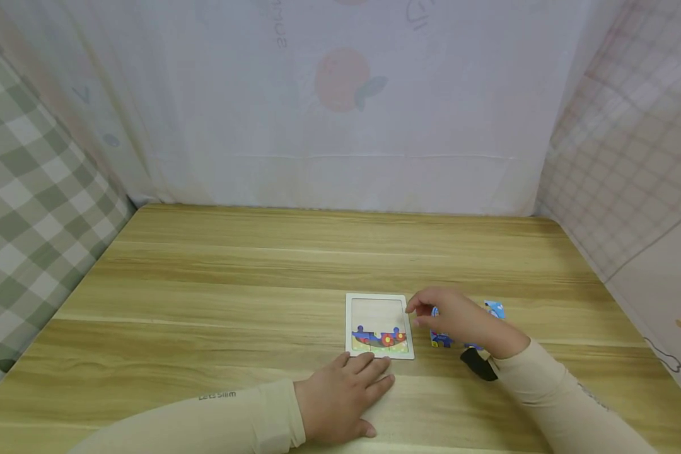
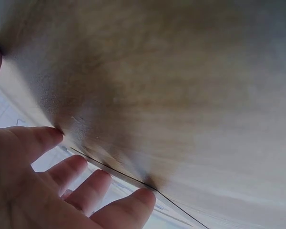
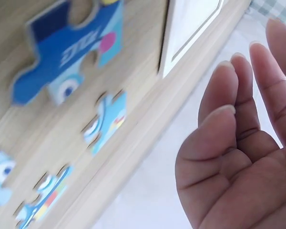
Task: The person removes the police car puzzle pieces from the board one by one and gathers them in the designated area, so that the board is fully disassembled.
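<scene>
A jigsaw puzzle tray (image 1: 349, 325) with a white border lies on the table; joined jigsaw pieces (image 1: 377, 340) fill its lower part, and bare board shows above them. My left hand (image 1: 343, 398) lies palm down with its fingers spread, fingertips at the tray's near edge. In the left wrist view, those fingertips (image 2: 144, 198) touch the edge. Just right of the tray hovers my right hand (image 1: 459, 318), fingers loosely bent. The right wrist view shows nothing between its fingers (image 3: 214, 131). Beneath and beside it lie loose blue jigsaw pieces (image 3: 76, 47), partly hidden in the head view.
The wood-grain table (image 1: 204, 302) stretches away on both sides and behind the tray. A pale printed curtain (image 1: 232, 126) hangs along its back edge. Checked cloth (image 1: 23, 176) covers the left side, and another patterned cloth (image 1: 618, 157) the right.
</scene>
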Demonstrator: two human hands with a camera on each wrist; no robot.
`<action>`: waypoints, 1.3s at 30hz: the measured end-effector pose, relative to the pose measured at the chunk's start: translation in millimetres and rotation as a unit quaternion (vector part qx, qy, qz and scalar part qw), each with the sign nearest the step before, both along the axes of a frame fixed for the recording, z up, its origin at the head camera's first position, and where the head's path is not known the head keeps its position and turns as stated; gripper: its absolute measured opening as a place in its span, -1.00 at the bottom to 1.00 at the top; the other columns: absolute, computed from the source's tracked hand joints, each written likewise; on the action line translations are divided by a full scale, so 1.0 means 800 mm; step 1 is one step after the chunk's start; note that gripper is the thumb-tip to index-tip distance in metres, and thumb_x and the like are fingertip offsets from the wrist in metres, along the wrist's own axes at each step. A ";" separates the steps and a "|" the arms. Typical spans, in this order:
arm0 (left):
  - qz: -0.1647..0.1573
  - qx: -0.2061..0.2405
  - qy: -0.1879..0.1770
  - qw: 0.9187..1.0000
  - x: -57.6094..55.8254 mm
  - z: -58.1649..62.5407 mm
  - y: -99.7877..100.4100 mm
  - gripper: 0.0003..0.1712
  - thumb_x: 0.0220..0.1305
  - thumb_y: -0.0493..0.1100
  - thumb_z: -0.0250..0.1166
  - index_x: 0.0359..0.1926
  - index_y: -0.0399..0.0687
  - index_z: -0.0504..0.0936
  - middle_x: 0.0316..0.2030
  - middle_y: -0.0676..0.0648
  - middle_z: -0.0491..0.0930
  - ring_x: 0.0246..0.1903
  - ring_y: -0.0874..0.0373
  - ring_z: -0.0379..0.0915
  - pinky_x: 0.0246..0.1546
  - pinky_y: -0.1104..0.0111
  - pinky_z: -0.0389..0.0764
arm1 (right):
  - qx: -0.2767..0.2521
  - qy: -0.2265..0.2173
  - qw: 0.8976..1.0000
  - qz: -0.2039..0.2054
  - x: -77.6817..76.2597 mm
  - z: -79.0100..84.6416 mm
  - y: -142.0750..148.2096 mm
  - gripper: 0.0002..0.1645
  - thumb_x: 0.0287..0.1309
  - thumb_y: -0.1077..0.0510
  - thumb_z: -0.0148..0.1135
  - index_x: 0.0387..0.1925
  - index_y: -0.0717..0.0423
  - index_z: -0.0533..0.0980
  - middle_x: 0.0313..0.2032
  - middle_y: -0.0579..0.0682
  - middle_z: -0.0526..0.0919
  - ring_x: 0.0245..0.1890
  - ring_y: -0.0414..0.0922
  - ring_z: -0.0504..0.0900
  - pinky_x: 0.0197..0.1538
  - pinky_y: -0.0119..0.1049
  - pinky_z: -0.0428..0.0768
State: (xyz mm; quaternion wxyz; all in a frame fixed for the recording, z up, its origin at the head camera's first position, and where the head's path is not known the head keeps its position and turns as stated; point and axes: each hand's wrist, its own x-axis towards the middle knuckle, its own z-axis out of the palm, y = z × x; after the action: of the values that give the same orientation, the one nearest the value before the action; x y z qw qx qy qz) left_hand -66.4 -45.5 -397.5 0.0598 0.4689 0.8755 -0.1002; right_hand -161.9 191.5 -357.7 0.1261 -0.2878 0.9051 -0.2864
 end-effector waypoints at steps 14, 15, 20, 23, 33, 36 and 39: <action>-0.010 0.013 0.039 0.999 0.004 -0.005 -0.003 -0.22 0.30 0.41 -0.01 0.43 0.23 0.24 0.44 0.02 0.12 0.36 0.10 0.14 0.19 0.16 0.39 | 0.025 -0.033 0.999 0.023 -0.006 -0.014 -0.063 -0.81 0.12 0.28 0.30 -0.19 0.13 0.63 -0.30 -0.14 0.58 -0.29 -0.22 0.48 -0.18 -0.32 0.49; -0.009 0.013 0.038 0.999 0.004 -0.005 -0.004 -0.23 0.30 0.41 -0.01 0.43 0.24 0.24 0.44 0.01 0.11 0.36 0.10 0.13 0.19 0.15 0.38 | 0.028 -0.035 0.999 0.021 -0.006 -0.015 -0.066 -0.80 0.10 0.29 0.30 -0.19 0.13 0.63 -0.29 -0.13 0.59 -0.28 -0.21 0.48 -0.17 -0.32 0.50; -0.007 0.011 0.031 0.999 0.003 -0.004 -0.003 -0.23 0.31 0.41 -0.02 0.44 0.24 0.22 0.45 -0.02 0.10 0.37 0.09 0.12 0.20 0.15 0.37 | 0.036 -0.050 0.998 0.010 -0.007 -0.020 -0.081 -0.77 0.06 0.35 0.27 -0.21 0.16 0.66 -0.24 -0.10 0.63 -0.25 -0.19 0.52 -0.09 -0.26 0.52; -0.007 0.006 0.025 1.000 0.002 -0.004 -0.003 -0.23 0.32 0.41 -0.04 0.45 0.25 0.20 0.46 -0.02 0.08 0.39 0.10 0.09 0.21 0.15 0.36 | 0.042 -0.048 0.998 0.019 -0.008 -0.024 -0.086 -0.80 0.09 0.36 0.25 -0.21 0.18 0.67 -0.23 -0.08 0.65 -0.20 -0.17 0.54 -0.03 -0.22 0.53; -0.006 -0.010 0.030 0.999 0.003 -0.003 -0.003 -0.22 0.32 0.42 -0.07 0.46 0.26 0.18 0.46 -0.01 0.08 0.40 0.12 0.06 0.22 0.18 0.35 | 0.064 -0.038 0.996 0.048 -0.008 -0.031 -0.097 -0.84 0.08 0.32 0.35 -0.24 0.20 0.66 -0.32 -0.10 0.58 -0.32 -0.20 0.46 -0.13 -0.27 0.51; -0.008 -0.013 0.035 0.999 0.002 -0.003 -0.003 -0.22 0.32 0.42 -0.08 0.46 0.27 0.17 0.46 -0.01 0.08 0.40 0.12 0.06 0.21 0.18 0.36 | 0.066 -0.039 0.996 0.050 -0.006 -0.030 -0.099 -0.84 0.07 0.31 0.37 -0.25 0.19 0.65 -0.37 -0.12 0.53 -0.37 -0.21 0.41 -0.19 -0.32 0.47; -0.010 -0.015 0.042 0.999 0.002 -0.004 -0.002 -0.22 0.32 0.43 -0.08 0.46 0.27 0.18 0.46 -0.01 0.09 0.39 0.12 0.07 0.21 0.18 0.36 | 0.072 -0.038 0.996 0.043 -0.004 -0.029 -0.101 -0.86 0.07 0.31 0.37 -0.27 0.18 0.65 -0.39 -0.13 0.52 -0.38 -0.21 0.40 -0.20 -0.32 0.46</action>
State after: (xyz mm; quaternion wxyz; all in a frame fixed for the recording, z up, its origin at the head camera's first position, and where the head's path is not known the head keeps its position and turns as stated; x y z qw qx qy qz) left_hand -64.5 -47.4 -400.7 0.0293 0.4719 0.8710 -0.1334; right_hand -165.5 110.9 -381.1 0.1930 -0.3058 0.9047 -0.2251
